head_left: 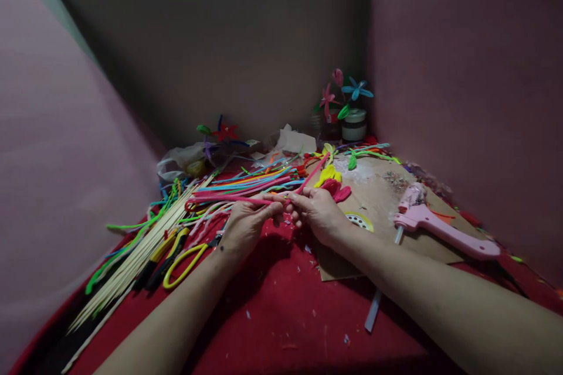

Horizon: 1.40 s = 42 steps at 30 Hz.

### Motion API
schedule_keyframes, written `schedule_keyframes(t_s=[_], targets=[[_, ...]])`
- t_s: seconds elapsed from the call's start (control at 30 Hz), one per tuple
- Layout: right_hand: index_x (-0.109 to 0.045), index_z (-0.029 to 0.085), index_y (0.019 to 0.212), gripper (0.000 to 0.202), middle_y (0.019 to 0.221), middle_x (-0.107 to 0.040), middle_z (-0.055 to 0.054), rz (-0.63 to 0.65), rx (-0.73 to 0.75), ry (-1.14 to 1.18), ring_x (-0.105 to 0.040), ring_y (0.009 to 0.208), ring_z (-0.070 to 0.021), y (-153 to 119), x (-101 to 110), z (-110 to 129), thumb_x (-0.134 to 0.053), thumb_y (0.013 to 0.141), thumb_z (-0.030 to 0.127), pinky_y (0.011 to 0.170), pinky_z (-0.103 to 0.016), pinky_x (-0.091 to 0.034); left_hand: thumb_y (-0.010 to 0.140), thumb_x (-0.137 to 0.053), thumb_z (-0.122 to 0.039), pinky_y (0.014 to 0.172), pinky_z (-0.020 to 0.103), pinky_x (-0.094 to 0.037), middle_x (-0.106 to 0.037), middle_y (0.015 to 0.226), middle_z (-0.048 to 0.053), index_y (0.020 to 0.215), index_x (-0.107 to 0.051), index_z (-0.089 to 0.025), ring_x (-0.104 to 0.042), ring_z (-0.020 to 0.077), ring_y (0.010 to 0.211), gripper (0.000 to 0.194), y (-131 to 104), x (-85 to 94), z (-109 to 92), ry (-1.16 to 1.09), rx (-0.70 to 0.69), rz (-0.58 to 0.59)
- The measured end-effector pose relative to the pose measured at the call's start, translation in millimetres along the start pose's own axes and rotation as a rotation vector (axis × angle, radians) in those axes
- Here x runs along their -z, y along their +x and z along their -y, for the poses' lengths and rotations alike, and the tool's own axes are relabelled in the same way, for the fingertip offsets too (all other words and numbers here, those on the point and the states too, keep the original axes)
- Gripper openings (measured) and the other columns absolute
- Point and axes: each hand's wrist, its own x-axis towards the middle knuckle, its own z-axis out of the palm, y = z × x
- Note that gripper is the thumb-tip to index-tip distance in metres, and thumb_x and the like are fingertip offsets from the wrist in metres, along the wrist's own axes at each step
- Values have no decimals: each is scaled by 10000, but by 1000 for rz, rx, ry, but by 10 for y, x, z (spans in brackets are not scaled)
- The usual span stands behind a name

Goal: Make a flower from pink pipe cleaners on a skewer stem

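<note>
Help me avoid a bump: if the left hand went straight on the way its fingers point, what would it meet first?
Most likely the right hand: its fingertips lie just ahead of the left hand, though depth leaves unclear whether they already touch.

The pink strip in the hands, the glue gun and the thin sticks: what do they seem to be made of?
Pink strip: probably fuzzy fibre, judging by its soft, matte look; any wire inside is hidden.
Glue gun: likely hard plastic, with a smooth, moulded handle.
Thin sticks: wood or bamboo, seemingly unpainted, being pale tan and straight; which one, I can't tell.
</note>
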Motion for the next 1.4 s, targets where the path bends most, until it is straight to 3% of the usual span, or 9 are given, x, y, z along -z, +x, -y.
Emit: schedule_keyframes(t_s=[0.17,0.33,0.53,0.63,0.73,0.93,1.03,1.23,1.4], targets=[[-544,145,661,165,444,-477,56,62,45,-331,-376,330,-52,-52,-21,-5,-523,767,270,335,-177,-269,708,-645,-292,494,221,-398,-594,596,17,696,-671,-126,-496,93,502,169,5,46,31,27,121,35],[-542,142,613,168,463,-523,28,137,55,-677,-407,346,-58,-62,-24,-34,-444,750,155,363,-183,-291,724,-618,-312,444,189,-335,-539,539,-17,817,-666,-135,-421,59,439,205,4,29,-11,93,164,25],[-530,144,579,191,471,-552,-3,170,-45,-769,-423,326,-75,-36,-5,-47,-394,712,167,311,-182,-308,739,-580,-341,414,183,-287,-507,506,-31,803,-652,-114,-388,55,411,247,-23,-61,-79,179,152,-36],[-514,148,536,191,460,-552,-8,207,-117,-781,-418,311,-79,-48,-14,-30,-387,678,164,283,-182,-304,751,-562,-363,409,182,-270,-486,461,-32,671,-624,-108,-379,53,402,275,-30,-74,-87,262,130,-61],[-528,148,542,164,422,-533,4,253,-190,-753,-416,292,-91,-77,-39,-4,-391,632,138,265,-187,-300,768,-543,-373,418,187,-277,-463,428,-25,526,-544,-114,-376,54,401,354,-33,-70,-82,307,116,-37],[-538,143,527,138,368,-506,23,350,-288,-640,-386,256,-78,-110,-81,53,-412,578,125,248,-166,-286,771,-557,-330,434,181,-277,-489,479,-21,617,-593,-111,-390,54,439,271,-53,-74,-111,240,108,62],[-557,133,557,145,398,-538,13,374,-286,-516,-395,264,-81,-107,-77,59,-414,575,111,248,-171,-298,754,-588,-331,430,179,-287,-487,475,-25,594,-582,-111,-400,52,430,272,-51,-66,-133,213,107,33],[-581,86,700,151,552,-632,-59,446,-312,-31,-521,387,-95,-72,-10,41,-447,723,150,340,-180,-411,735,-625,-333,445,174,-338,-539,500,-18,647,-590,-120,-451,51,424,233,-13,24,-120,-18,122,-66],[-582,77,718,207,522,-624,-66,513,-357,10,-534,372,-105,-70,8,33,-416,797,171,323,-182,-416,738,-626,-312,442,170,-346,-560,542,-11,789,-617,-129,-483,56,436,190,-11,68,-111,-129,167,21]])
